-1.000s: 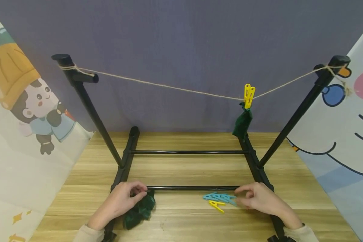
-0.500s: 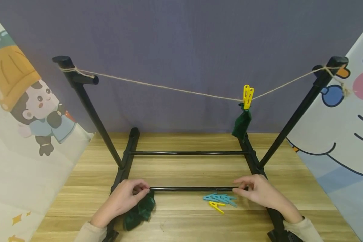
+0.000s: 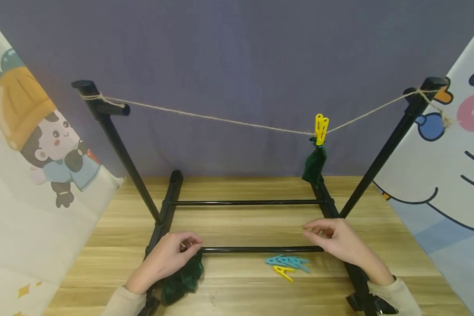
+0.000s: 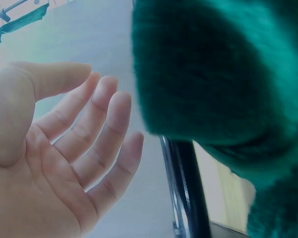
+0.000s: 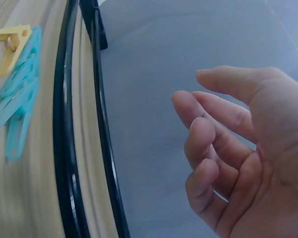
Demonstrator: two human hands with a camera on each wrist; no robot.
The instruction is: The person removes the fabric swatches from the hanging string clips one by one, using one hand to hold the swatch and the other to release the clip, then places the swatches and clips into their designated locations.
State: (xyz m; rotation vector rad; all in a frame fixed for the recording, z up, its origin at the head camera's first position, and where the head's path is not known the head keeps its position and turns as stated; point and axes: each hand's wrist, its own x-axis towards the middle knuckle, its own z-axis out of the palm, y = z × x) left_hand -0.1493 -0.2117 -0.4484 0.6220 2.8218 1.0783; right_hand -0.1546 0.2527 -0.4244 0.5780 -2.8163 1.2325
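Note:
My left hand [image 3: 166, 259] hovers above a crumpled dark green plush cloth [image 3: 183, 281] on the table at the left. In the left wrist view its fingers [image 4: 102, 144] are loosely bent and apart from the cloth, with nothing in them. My right hand [image 3: 341, 243] is over the right end of the front crossbar, its fingers [image 5: 201, 136] relaxed and holding nothing. Nearest to it lie several blue clothespins [image 3: 287, 262] and a yellow clothespin [image 3: 283, 272]. Another yellow clothespin [image 3: 321, 129] pins a small dark green cloth [image 3: 314, 166] to the twine [image 3: 221, 119].
A black tube frame stands on the wooden table, with a left post [image 3: 122, 153], a right post [image 3: 387, 151], a front crossbar [image 3: 256, 249] and a back crossbar [image 3: 246, 202]. The twine sags between the posts. A grey backdrop [image 3: 221, 57] rises behind.
My right hand has risen and moved away from the clothespins, from beside them to over the front crossbar. My left hand has shifted slightly right. The cloths and clothespins stay in place.

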